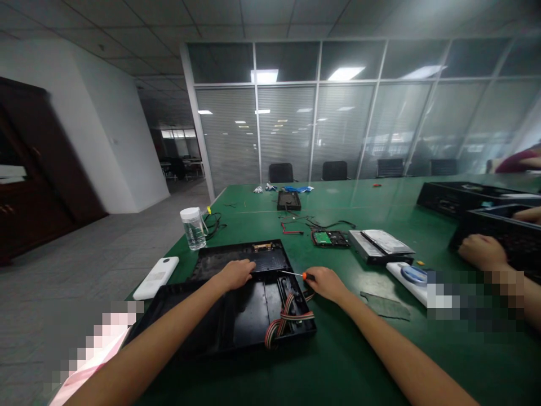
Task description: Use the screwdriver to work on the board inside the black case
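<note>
In front of me a black electronics case [249, 304] lies opened out in two shallow halves, the far one [236, 259] carrying a gold-coloured connector. My left hand [237, 274] is bent over the middle edge where the halves meet, its fingers together on the case. With my right hand [324, 282] I grip a screwdriver [305, 276] by its orange-and-black handle; its thin shaft points left, the tip at the case's inner edge near the right side. A striped ribbon cable [285, 322] loops over the near right corner.
Left of the case stand a clear water bottle [194, 231] and a white phone-like device [156, 278]. Rightward lie a green circuit board [327, 238], a silver-and-black drive unit [380, 246] and a thin plate [385, 305]. Another person's hand [482, 251] rests by a black box [507, 231].
</note>
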`<state>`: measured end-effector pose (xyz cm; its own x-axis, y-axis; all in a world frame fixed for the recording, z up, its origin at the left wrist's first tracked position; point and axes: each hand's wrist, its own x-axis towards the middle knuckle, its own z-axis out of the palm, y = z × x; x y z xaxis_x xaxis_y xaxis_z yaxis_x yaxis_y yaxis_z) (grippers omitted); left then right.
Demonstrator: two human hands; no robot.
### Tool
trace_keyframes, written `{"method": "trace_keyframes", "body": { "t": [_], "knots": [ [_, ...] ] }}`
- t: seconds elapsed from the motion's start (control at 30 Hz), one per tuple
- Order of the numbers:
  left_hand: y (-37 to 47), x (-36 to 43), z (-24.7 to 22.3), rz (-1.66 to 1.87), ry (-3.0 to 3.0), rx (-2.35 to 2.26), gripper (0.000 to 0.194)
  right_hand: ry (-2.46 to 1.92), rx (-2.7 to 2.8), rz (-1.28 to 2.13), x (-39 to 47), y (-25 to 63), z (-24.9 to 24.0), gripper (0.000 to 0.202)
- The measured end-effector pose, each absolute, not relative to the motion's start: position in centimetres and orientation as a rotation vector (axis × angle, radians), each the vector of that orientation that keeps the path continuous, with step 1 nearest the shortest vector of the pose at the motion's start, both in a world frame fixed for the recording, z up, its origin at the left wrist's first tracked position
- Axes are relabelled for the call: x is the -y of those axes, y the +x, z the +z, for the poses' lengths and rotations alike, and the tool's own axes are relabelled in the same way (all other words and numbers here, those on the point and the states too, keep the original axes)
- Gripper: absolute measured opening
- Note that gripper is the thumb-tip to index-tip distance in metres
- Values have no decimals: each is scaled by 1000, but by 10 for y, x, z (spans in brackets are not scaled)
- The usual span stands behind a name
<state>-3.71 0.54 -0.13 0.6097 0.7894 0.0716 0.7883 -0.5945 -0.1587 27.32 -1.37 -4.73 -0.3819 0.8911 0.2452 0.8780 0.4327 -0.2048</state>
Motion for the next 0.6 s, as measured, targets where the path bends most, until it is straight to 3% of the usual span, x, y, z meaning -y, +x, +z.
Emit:
{"method": "trace_keyframes", "body": {
  "t": [0.07,0.2,0.4,0.6],
  "knots": [
    [-34,-2,2,-132,-2696,1151,25,-1555,2297,83,11,275,-49,19],
    [-30,0,-5,-219,-2760,897,10,-1507,2174,129,7,276,-49,23],
    [-29,3,-17,-324,-2708,790,18,-1423,2135,192,9,273,-48,25],
    [-6,8,6,-300,-2786,904,20,-1408,1999,221,7,272,-51,40]
  ]
}}
